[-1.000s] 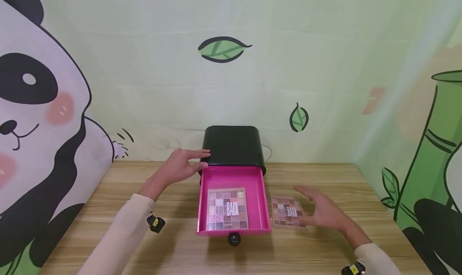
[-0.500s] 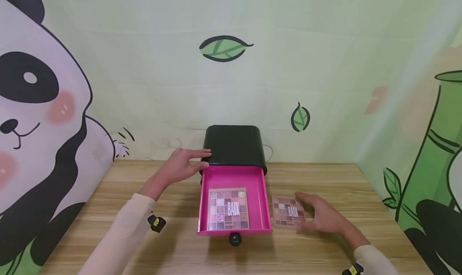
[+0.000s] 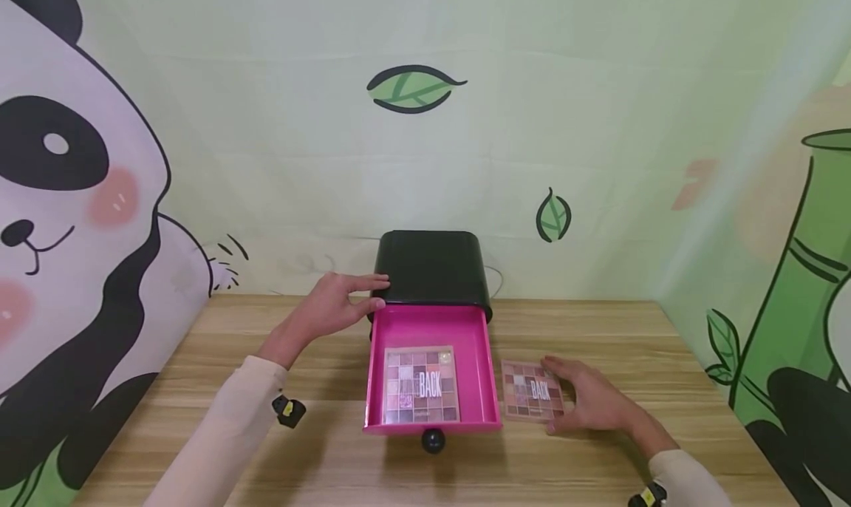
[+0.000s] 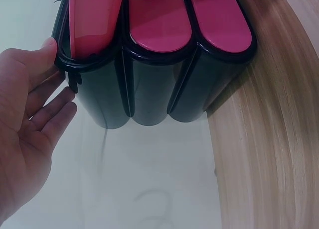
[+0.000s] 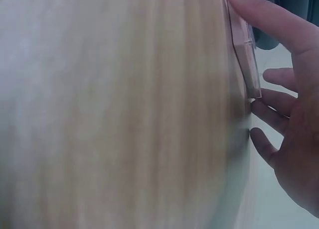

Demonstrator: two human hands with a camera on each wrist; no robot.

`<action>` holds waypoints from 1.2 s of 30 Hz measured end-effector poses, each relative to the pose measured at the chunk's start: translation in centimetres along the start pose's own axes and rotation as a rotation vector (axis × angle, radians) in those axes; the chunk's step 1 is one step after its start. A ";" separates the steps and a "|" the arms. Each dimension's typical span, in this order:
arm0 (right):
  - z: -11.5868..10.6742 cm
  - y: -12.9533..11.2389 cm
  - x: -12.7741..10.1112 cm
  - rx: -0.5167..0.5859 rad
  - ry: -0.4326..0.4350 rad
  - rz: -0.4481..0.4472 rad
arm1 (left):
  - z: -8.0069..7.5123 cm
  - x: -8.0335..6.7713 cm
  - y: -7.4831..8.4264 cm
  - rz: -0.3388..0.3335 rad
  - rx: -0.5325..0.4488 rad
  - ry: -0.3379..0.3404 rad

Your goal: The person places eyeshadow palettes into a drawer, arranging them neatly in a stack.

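The left hand (image 3: 330,307) is reaching out from the near left, its straight, loosely spread fingers (image 4: 47,97) resting against the left edge of the black box (image 3: 432,267) at the far middle of the tabletop (image 3: 266,448). The pink drawer (image 3: 479,344) is standing pulled out with one palette (image 3: 421,385) lying inside. The right hand (image 3: 592,402) is lying low on the tabletop, its spread fingers (image 5: 271,22) pinching the right edge of the second palette (image 3: 530,391), just right of the drawer.
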State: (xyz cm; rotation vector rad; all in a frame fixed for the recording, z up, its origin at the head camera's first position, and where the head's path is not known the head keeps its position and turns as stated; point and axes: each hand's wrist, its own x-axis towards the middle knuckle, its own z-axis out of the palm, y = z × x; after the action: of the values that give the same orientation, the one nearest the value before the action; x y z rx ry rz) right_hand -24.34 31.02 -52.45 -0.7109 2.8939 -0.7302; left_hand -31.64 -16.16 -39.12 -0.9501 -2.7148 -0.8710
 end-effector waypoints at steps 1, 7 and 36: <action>0.0 0.0 0.0 -0.001 -0.006 0.000 | 0.0 0.0 0.0 0.001 0.000 0.000; -0.2 0.0 0.0 -0.018 -0.025 0.006 | 0.0 0.0 0.0 -0.001 -0.003 -0.002; -2.5 -0.9 -1.2 -0.009 0.160 0.033 | -0.1 0.0 0.2 -0.016 0.002 -0.011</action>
State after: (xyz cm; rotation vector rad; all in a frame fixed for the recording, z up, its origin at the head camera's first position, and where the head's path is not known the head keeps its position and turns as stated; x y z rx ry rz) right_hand -23.31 31.96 -49.83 -0.6316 3.0455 -0.8059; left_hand -31.57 -16.06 -38.97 -0.9366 -2.7357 -0.8677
